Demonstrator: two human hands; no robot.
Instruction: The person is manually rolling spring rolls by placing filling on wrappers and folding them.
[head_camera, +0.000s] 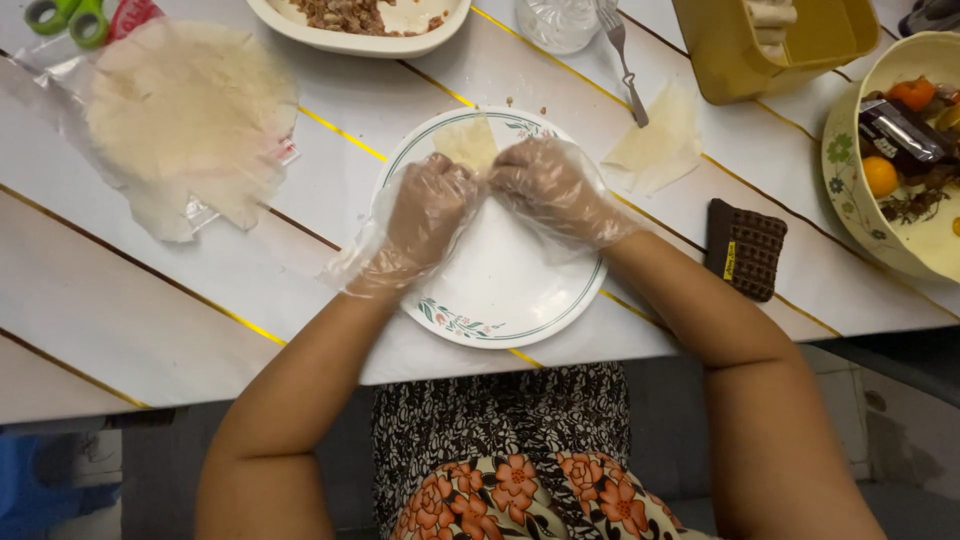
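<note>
Both my hands wear thin clear plastic gloves and meet over a white plate (500, 290) with a floral rim. My left hand (428, 215) and my right hand (552, 190) are curled side by side on a pale dough wrapper (466, 142), whose pointed far corner sticks out beyond the fingers. What lies under the fingers is hidden.
A stack of round wrappers (185, 110) on clear plastic lies at the left. Farther back stand a dish of minced filling (360, 20), a glass (556, 20) and a fork (625, 60). A spare wrapper piece (660, 145), a brown wallet (745, 248), a yellow box (770, 40) and a bowl of scraps (900, 160) sit right.
</note>
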